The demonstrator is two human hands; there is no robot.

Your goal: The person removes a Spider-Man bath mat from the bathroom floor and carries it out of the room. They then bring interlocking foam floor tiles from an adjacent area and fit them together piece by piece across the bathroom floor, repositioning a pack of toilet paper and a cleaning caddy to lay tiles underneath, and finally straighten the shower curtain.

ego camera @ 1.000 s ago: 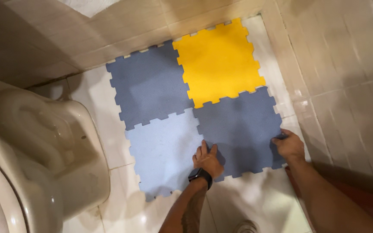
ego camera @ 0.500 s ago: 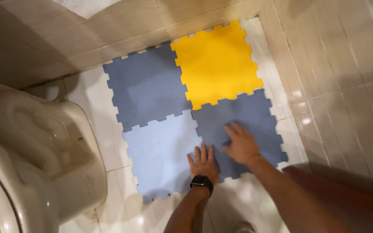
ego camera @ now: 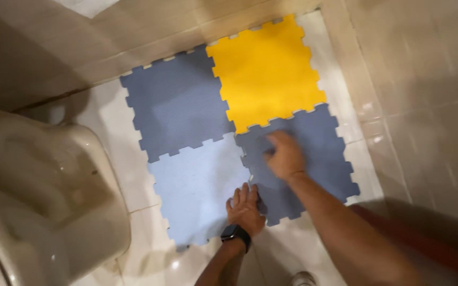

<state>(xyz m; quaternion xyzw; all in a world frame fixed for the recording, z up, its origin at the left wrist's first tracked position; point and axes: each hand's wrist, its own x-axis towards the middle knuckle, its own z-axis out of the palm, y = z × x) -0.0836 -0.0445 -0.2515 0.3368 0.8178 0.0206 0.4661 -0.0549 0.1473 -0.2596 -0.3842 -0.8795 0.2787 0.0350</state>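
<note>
Left hand [ego camera: 245,209] flat on light blue mat tile [ego camera: 200,190], right hand [ego camera: 284,156] spread on slate-blue tile [ego camera: 314,153], hands apart, gripping nothing

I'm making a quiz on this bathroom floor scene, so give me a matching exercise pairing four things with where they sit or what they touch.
Things:
1. yellow mat tile
2. light blue mat tile
3. left hand
4. right hand

Places:
A. flat on the near-right dark blue tile
B. far right corner of the mat
C. on the seam at the mat's near edge
D. near left corner, closest to the toilet

Pairs: 1-B, 2-D, 3-C, 4-A
</note>
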